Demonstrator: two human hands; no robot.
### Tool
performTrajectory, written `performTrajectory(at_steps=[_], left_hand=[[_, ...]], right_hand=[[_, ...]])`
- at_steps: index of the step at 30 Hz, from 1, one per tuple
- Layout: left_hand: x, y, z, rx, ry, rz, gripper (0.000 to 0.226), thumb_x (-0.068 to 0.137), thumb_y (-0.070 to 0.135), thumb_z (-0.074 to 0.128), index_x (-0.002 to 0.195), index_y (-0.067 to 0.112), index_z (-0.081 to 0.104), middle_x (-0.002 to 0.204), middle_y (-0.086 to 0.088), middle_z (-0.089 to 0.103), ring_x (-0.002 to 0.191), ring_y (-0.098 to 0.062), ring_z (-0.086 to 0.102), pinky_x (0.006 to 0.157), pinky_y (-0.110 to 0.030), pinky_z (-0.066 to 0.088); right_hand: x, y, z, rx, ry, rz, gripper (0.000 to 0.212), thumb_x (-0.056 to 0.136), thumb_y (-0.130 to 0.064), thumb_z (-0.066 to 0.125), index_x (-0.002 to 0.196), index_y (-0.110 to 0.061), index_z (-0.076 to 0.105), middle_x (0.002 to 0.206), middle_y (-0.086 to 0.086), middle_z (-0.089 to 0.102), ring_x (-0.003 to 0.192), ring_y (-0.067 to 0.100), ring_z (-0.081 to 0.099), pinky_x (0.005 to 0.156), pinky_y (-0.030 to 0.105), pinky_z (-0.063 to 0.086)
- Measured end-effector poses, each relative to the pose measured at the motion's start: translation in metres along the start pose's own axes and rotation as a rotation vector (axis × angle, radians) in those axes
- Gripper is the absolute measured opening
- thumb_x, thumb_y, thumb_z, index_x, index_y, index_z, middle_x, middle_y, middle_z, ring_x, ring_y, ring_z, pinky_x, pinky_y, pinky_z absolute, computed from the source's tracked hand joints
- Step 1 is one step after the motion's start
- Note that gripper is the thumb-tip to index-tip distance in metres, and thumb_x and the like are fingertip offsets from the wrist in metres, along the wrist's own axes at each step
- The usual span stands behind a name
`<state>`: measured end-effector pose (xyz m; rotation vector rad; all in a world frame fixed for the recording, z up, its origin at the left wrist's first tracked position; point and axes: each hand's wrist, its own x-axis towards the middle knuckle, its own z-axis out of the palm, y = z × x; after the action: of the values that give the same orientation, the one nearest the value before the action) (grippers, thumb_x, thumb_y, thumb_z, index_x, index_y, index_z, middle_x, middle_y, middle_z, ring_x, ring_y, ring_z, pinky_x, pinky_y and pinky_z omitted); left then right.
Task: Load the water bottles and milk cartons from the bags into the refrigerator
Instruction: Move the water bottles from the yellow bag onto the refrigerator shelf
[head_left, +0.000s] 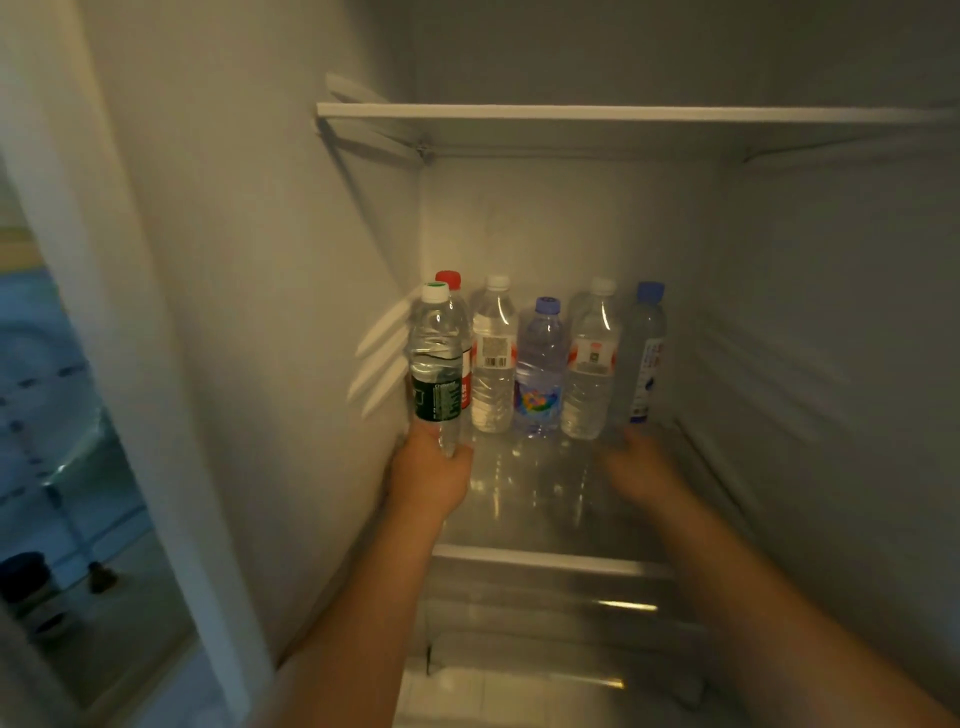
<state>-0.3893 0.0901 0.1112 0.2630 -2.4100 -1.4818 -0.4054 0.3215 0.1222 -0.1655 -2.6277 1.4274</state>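
Green-label bottle (435, 364) upright in curled fingers of L hand (428, 470); R hand (641, 467) blurry, open/closed unclear.

Only a barcode, perhaps a QR square, on the white-capped bottle (493, 364) near the back-left corner of the shelf (540, 519)

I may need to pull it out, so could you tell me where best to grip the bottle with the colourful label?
Probably by the shoulder under its blue cap, from the front: the bottle stands upright, and white-capped bottles crowd both sides of its body.
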Motion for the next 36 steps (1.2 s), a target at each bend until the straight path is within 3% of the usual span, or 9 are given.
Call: performTrajectory(at_steps=[2, 4, 7, 9, 14, 17, 26, 30, 36], left_hand=[[-0.011, -0.001, -0.009, 0.123, -0.072, 0.016, 0.048, 0.085, 0.044, 0.066, 0.127, 0.023, 0.057, 0.122, -0.004, 0.065, 0.108, -0.027, 0.063, 0.095, -0.040, 0.051], [-0.027, -0.004, -0.019, 0.215, -0.115, 0.053, 0.056, 0.087, 0.050, 0.062, 0.135, 0.022, 0.053, 0.134, -0.004, 0.060, 0.118, -0.027, 0.058, 0.100, -0.038, 0.047], [-0.061, -0.017, -0.034, 0.310, -0.120, 0.182, 0.057, 0.089, 0.055, 0.057, 0.136, 0.023, 0.053, 0.138, -0.005, 0.057, 0.124, -0.026, 0.053, 0.104, -0.040, 0.044], [-0.089, -0.027, -0.042, 0.412, -0.096, 0.281, 0.056, 0.090, 0.056, 0.054, 0.137, 0.024, 0.052, 0.141, -0.002, 0.054, 0.130, -0.025, 0.045, 0.110, -0.040, 0.038], [-0.161, -0.052, -0.056, 0.681, -0.222, 0.350, 0.065, 0.096, 0.062, 0.033, 0.153, 0.033, 0.022, 0.165, 0.004, 0.011, 0.151, -0.023, 0.002, 0.122, -0.042, 0.009], [-0.209, -0.070, -0.073, 0.773, -0.312, 0.364, 0.069, 0.095, 0.068, 0.024, 0.155, 0.037, 0.011, 0.165, 0.006, -0.003, 0.151, -0.024, -0.007, 0.122, -0.048, 0.006], [-0.372, -0.113, -0.132, 0.759, -0.352, 0.422, 0.069, 0.091, 0.073, 0.023, 0.153, 0.043, 0.013, 0.164, 0.014, 0.000, 0.151, -0.019, -0.012, 0.120, -0.052, -0.007], [-0.436, -0.128, -0.155, 0.723, -0.392, 0.434, 0.075, 0.088, 0.076, 0.018, 0.153, 0.040, 0.015, 0.164, 0.012, 0.006, 0.151, -0.021, -0.007, 0.121, -0.053, 0.000], [-0.517, -0.155, -0.173, 0.602, -0.444, 0.419, 0.076, 0.085, 0.080, 0.017, 0.151, 0.043, 0.020, 0.162, 0.019, 0.010, 0.150, -0.014, -0.005, 0.121, -0.050, 0.008]], right_hand=[[-0.022, -0.002, 0.005, 0.019, -0.033, -0.047, 0.035, 0.094, -0.008, 0.059, 0.129, -0.007, 0.057, 0.122, 0.008, 0.060, 0.101, 0.014, 0.053, 0.079, 0.017, 0.038], [-0.044, -0.002, 0.011, -0.019, -0.098, -0.055, 0.048, 0.093, -0.012, 0.062, 0.139, -0.005, 0.049, 0.136, 0.010, 0.056, 0.114, 0.016, 0.054, 0.088, 0.018, 0.038], [-0.078, 0.003, 0.021, -0.234, -0.132, -0.072, 0.062, 0.093, -0.036, 0.062, 0.148, -0.017, 0.039, 0.150, 0.006, 0.044, 0.136, 0.024, 0.043, 0.112, 0.034, 0.033], [-0.108, 0.006, 0.027, -0.540, -0.028, -0.159, 0.059, 0.093, -0.046, 0.055, 0.147, -0.028, 0.038, 0.152, -0.002, 0.040, 0.139, 0.022, 0.036, 0.114, 0.043, 0.027], [-0.191, 0.028, 0.040, -0.708, 0.075, -0.203, 0.063, 0.095, -0.054, 0.044, 0.152, -0.038, 0.022, 0.162, -0.006, 0.015, 0.149, 0.019, 0.008, 0.116, 0.056, 0.008], [-0.245, 0.039, 0.044, -0.730, 0.031, -0.169, 0.066, 0.095, -0.055, 0.042, 0.153, -0.039, 0.016, 0.165, -0.006, 0.001, 0.151, 0.022, 0.001, 0.116, 0.058, 0.006], [-0.446, 0.066, 0.045, -0.710, 0.023, -0.266, 0.055, 0.098, -0.047, 0.043, 0.150, -0.034, 0.029, 0.162, -0.005, 0.019, 0.150, 0.022, 0.012, 0.117, 0.051, 0.009], [-0.518, 0.079, 0.042, -0.694, 0.014, -0.293, 0.054, 0.093, -0.045, 0.043, 0.145, -0.029, 0.042, 0.154, -0.003, 0.037, 0.144, 0.023, 0.028, 0.116, 0.051, 0.018], [-0.604, 0.108, 0.039, -0.675, -0.006, -0.279, 0.052, 0.091, -0.043, 0.047, 0.141, -0.030, 0.043, 0.149, -0.007, 0.042, 0.141, 0.019, 0.031, 0.114, 0.049, 0.019]])
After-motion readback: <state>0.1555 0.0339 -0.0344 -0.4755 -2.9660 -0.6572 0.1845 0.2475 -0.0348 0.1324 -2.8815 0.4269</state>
